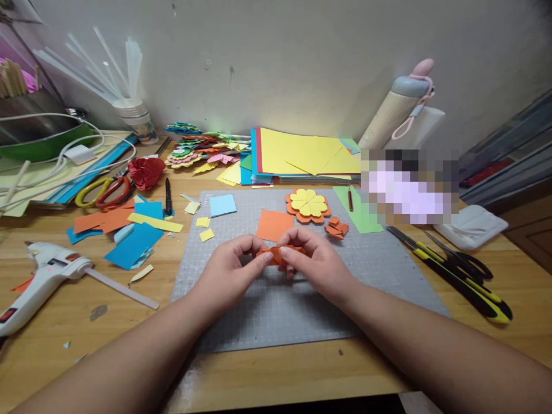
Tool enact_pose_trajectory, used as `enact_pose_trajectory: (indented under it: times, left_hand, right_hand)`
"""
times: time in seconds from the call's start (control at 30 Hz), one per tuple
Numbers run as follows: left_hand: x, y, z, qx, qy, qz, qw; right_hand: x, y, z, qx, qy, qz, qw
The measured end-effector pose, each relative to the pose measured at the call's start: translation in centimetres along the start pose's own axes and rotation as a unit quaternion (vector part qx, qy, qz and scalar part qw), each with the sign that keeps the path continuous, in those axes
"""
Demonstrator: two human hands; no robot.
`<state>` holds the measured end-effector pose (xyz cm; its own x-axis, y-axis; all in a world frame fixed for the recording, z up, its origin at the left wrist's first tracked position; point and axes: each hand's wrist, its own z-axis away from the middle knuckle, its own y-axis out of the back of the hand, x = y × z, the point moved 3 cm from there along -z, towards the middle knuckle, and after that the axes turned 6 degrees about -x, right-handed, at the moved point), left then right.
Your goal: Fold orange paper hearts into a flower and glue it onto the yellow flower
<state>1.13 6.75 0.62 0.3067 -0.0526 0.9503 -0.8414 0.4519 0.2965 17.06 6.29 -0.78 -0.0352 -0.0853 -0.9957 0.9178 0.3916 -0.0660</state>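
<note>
Both hands meet over the grey cutting mat (241,328), pinching a folded piece of orange paper (276,253). My left hand (235,264) grips its left end between thumb and fingers. My right hand (317,261) has its thumb on the front and its fingers curled behind; they partly hide the paper. Just beyond lies a flat orange paper square (275,225). A layered paper flower (307,205), yellow on orange, rests farther back on the mat. Beside it is a small folded orange paper piece (337,228). Light blue sheets (223,205) and small yellow squares (207,234) lie to the left.
At left are a hot glue gun (52,276), paper scraps (135,244) and red-and-yellow-handled scissors (103,192). Coloured sheets (297,152) and stacked paper flowers (207,149) line the wall. A yellow-and-black utility knife (457,282), black scissors (468,264) and a white case (472,227) lie right.
</note>
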Motion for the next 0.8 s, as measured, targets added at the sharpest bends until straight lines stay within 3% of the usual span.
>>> enact_pose_trajectory:
  times: [0.2,0.5,0.6,0.67,0.73,0.8]
  left_hand:
    - [-0.1,0.1,0.0,0.027,-0.005,0.059,0.998]
    - [-0.1,-0.2,0.0,0.009,-0.014,0.050,0.999]
    - [-0.1,0.0,-0.2,0.021,-0.010,0.040,0.999]
    - [-0.2,0.1,-0.3,0.044,-0.001,0.047,0.998]
    - [-0.3,0.3,-0.3,0.064,0.012,0.051,0.997]
    - [-0.4,0.3,-0.3,0.070,0.023,0.046,0.996]
  right_hand:
    - [0.1,-0.1,0.0,-0.002,-0.026,0.026,0.999]
    - [0.1,0.0,-0.1,-0.010,-0.005,0.078,0.997]
    - [-0.8,0.1,-0.2,-0.027,-0.006,0.145,0.989]
    - [-2.5,0.5,0.5,-0.013,0.011,0.256,0.967]
    - [-4.8,1.7,2.3,0.008,0.027,0.408,0.912]
    - [-6.9,3.9,4.6,-0.022,0.032,0.508,0.860]
